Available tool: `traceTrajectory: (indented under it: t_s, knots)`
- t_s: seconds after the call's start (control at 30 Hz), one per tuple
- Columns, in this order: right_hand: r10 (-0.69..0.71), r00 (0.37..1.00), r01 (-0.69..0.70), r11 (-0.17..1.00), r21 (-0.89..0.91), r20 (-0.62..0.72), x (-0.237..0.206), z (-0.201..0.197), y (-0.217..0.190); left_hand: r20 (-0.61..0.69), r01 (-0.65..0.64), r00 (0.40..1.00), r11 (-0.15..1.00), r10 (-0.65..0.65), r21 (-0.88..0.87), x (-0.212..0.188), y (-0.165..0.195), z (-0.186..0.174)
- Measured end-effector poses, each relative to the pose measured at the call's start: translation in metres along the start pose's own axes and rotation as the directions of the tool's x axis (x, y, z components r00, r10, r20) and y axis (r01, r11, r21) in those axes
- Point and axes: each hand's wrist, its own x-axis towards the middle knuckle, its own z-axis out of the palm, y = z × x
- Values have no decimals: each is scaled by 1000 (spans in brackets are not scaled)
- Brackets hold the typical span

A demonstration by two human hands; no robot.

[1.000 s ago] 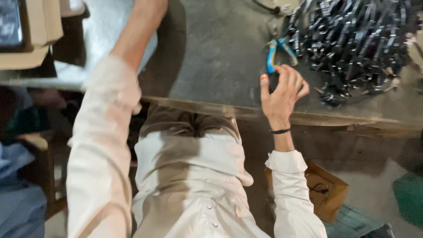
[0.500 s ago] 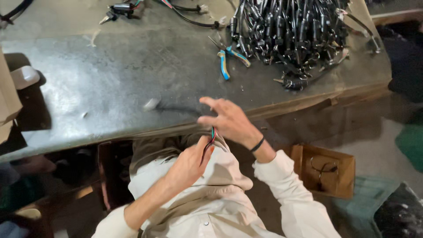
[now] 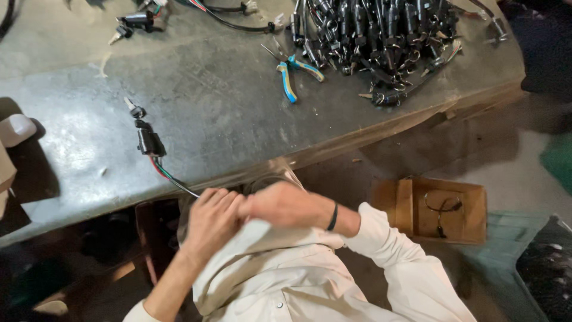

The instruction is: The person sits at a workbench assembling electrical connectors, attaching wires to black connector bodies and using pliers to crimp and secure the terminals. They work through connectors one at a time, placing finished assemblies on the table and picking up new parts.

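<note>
A wire harness [image 3: 149, 143] with a black connector and a small key-like end lies on the grey metal table [image 3: 226, 119]. Its red, green and black wires run off the near edge into my left hand [image 3: 211, 217], which is closed on them just below the table edge. My right hand [image 3: 280, 206], with a black band on the wrist, is pressed fingertip to fingertip against the left hand. It is blurred, and what its fingers pinch is hidden. Both hands hover over my lap and light shirt.
Blue-and-yellow-handled pliers [image 3: 292, 71] lie on the table beside a big heap of black harnesses [image 3: 381, 36]. Another connector with keys [image 3: 134, 21] sits at the far left. A brown cardboard box [image 3: 438, 209] holding a wire part stands on the floor to the right.
My view has swung left across the table. My hands have closed together at the table edge, and the harness now lies stretched on the table with its wires in my left hand.
</note>
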Motion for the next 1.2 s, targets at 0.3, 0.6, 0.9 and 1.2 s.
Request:
traceTrajectory:
  t_s: [0.3,0.6,0.9,1.2]
  knots:
    - [67,933,-90,995,-51,-354,-16,17,-12,-117,-86,989,996,90,38,16,25,-19]
    - [17,908,-38,998,-42,-418,-48,-26,-21,20,171,979,873,-203,457,6,-37,-66]
    - [325,795,-191,935,298,-512,-12,-3,-17,-118,376,919,926,-377,-30,9,26,-20]
    - [549,835,-274,363,891,34,-14,8,26,373,549,823,429,-429,-718,-27,51,5]
